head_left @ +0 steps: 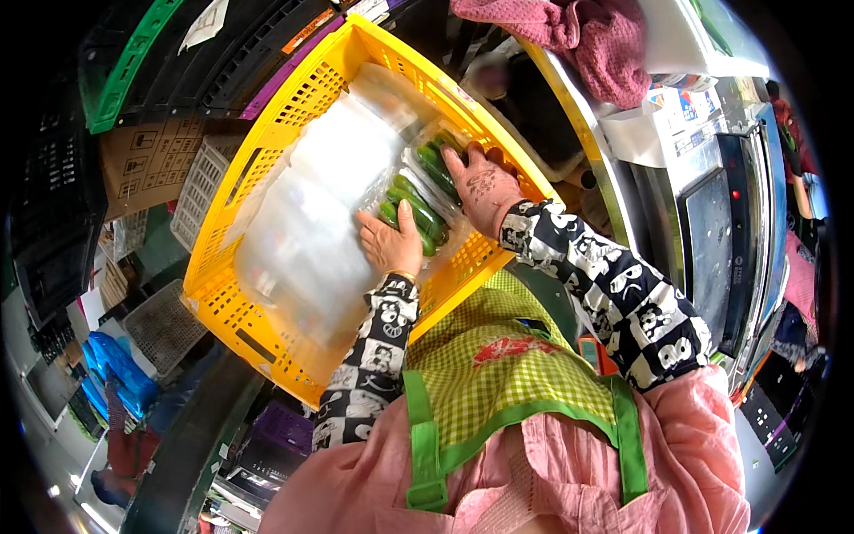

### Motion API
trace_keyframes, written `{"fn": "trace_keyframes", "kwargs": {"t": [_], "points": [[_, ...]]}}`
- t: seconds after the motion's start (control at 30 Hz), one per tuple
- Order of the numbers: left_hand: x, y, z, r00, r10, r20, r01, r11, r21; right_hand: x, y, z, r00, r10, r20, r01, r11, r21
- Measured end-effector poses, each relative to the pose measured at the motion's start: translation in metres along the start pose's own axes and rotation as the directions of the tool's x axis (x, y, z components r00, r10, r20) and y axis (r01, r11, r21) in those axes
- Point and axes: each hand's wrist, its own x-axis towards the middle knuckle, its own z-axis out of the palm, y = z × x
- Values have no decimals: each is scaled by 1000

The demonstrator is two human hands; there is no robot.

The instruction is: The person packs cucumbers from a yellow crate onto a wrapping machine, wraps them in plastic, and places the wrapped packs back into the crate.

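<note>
A yellow plastic crate (377, 41) stands before me, lined with clear plastic sheeting (320, 200). Two clear-wrapped packs of green cucumbers lie side by side in it, near its right wall. Bare, with a bracelet at the wrist, my left hand (395, 243) rests on the near pack of cucumbers (427, 217), thumb on top. My right hand (486, 187), in a pinkish work glove, curls its fingers over the far pack of cucumbers (435, 165) beside the crate wall. Whether either hand grips its pack cannot be told, as the fingertips are partly hidden.
Black crates (227, 67) with green and purple rims are stacked beyond the yellow crate, above a cardboard box (150, 160). A white basket (203, 190) stands left. At right are a metal-edged machine (710, 247) and a pink cloth (610, 53). Another person (130, 454) is at lower left.
</note>
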Motion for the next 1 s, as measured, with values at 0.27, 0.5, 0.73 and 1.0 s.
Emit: {"fn": "trace_keyframes", "kwargs": {"t": [0.27,0.5,0.73,1.0], "points": [[16,0,10,990,143,-19,-143,961,-237,13,13,36,941,29,-338,37,982,187],[-6,-10,-19,995,101,27,-91,963,-253,-132,35,-40,888,-90,-451,282,882,378],[-33,47,-84,821,528,-217,-539,842,10,-355,130,52,416,822,-388,201,333,921],[-258,267,-52,346,931,-115,-784,219,-580,-538,253,211,-191,872,451,803,-126,583]]}}
